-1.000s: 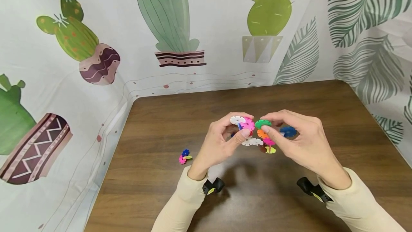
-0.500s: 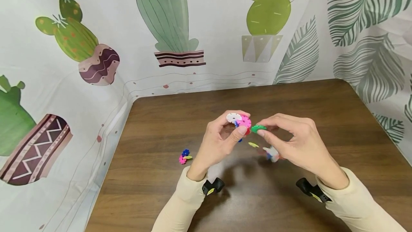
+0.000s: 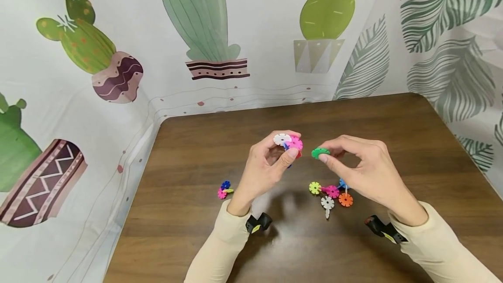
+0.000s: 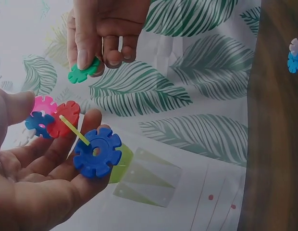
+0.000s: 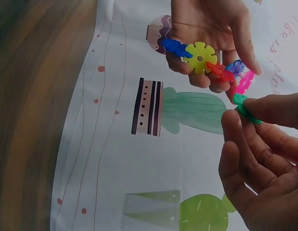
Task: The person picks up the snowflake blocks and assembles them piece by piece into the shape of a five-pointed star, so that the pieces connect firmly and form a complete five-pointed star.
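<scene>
My left hand [image 3: 261, 174] pinches a chain of notched plastic discs between thumb and fingers. White [image 3: 281, 139] and pink [image 3: 295, 143] discs show on top in the head view. The left wrist view shows a red disc [image 4: 66, 124], a yellow one seen edge-on [image 4: 74, 131] and a large blue disc [image 4: 106, 158] lying against the fingers. Thumb and forefinger of my right hand [image 3: 371, 174] pinch a single green disc [image 3: 319, 153]. A small gap separates it from the left hand's chain. Below the right hand lies a joined disc cluster [image 3: 332, 191], partly hidden.
A smaller joined group of blue, pink and yellow discs [image 3: 222, 193] lies left of the left forearm. The brown wooden table [image 3: 188, 239] meets a cactus-printed cloth [image 3: 271, 73] at its back and left. Both wrists wear black camera straps [image 3: 257, 224].
The cluster below the green disc has come away and dropped onto the table under my right hand. The left hand has shifted slightly left and up, widening the gap between the hands.
</scene>
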Demonstrator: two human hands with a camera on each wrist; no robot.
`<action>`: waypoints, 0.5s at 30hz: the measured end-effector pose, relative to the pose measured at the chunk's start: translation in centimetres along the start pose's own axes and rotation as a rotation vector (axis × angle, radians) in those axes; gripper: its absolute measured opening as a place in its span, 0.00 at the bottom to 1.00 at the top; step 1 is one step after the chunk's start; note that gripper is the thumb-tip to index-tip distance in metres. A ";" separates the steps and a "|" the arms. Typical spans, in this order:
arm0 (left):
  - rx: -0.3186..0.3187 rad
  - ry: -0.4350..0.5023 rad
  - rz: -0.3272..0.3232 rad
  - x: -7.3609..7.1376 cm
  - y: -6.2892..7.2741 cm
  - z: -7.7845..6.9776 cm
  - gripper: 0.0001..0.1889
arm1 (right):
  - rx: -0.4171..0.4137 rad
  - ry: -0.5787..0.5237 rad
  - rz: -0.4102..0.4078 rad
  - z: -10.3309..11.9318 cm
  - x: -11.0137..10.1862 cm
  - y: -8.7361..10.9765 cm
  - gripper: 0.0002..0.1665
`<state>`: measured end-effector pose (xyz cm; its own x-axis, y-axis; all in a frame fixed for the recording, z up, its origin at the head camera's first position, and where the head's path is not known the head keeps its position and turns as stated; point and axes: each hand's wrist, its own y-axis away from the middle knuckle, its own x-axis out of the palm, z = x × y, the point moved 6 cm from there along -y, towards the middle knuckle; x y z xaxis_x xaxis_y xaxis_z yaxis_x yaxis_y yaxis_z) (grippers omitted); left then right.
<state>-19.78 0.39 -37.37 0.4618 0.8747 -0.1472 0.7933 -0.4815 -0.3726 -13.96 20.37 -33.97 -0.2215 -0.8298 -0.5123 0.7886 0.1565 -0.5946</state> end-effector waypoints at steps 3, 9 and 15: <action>0.008 0.006 0.000 0.0 0.1 -0.2 0.18 | -0.002 0.000 -0.002 0.3 0.0 0.0 0.23; 0.026 0.023 0.013 0.2 0.2 -0.6 0.20 | 0.006 -0.005 -0.001 0.7 -0.1 0.1 0.22; 0.047 0.050 0.049 0.8 0.5 -1.1 0.18 | -0.005 -0.031 0.025 1.4 0.0 0.1 0.20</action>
<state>-18.57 0.82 -36.71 0.5194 0.8459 -0.1209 0.7503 -0.5192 -0.4092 -13.11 19.68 -33.17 -0.1840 -0.8419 -0.5072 0.7908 0.1796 -0.5851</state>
